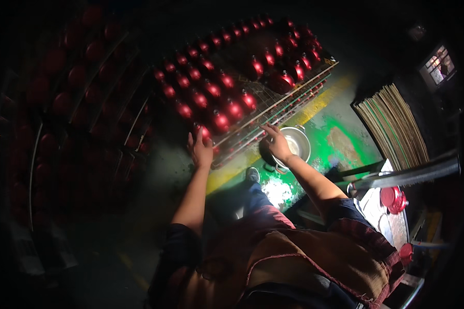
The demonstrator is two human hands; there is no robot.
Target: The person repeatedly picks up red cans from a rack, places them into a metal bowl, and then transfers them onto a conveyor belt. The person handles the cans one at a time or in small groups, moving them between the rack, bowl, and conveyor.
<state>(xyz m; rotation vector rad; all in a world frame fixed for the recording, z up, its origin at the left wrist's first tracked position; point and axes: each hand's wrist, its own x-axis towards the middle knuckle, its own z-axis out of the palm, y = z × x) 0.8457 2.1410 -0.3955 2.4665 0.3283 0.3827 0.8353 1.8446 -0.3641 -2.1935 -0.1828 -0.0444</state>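
Observation:
Glossy red domed pieces with small knobs (220,121) stand in rows on a wire-topped rack (265,110) in front of me. My left hand (201,153) is at the rack's near left corner, fingers apart, right by the nearest red piece (203,131); whether it touches that piece is hard to see. Along the rack's near edge is my right hand (278,144), its fingers stretched toward the edge with nothing visible in them. Just beyond and partly behind that hand, a metal pot with handles (303,141) sits on the green floor.
At left, shadowy racks (36,159) carry more dark red pieces (62,103). A stack of thin boards or panels (392,123) stands at right. Nearer on the right are a metal bar (407,172) and a bright surface with a red piece (393,199).

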